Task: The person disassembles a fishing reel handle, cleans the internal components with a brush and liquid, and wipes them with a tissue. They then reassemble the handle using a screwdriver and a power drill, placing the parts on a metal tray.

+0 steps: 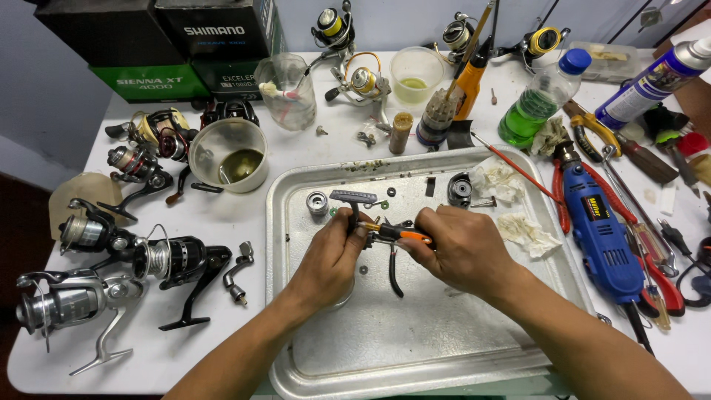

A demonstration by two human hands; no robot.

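Both my hands are over a dented metal tray (444, 348). My left hand (329, 259) pinches a small dark reel part with a grey T-shaped handle (353, 198) sticking up from it. My right hand (459, 248) grips pliers with orange and black handles (396, 255), whose jaws meet the part held by my left hand. One black plier handle hangs below the hands. On the tray beyond lie a small silver spool piece (317, 201), a black round housing (459, 190), little washers and crumpled tissues (511, 200).
Several fishing reels (111, 267) lie left of the tray. A bowl of oily liquid (228, 154), a cup, boxes and more reels stand behind. A blue rotary tool (600, 230), red-handled pliers, a green bottle (541, 96) and a spray can (655, 81) lie to the right.
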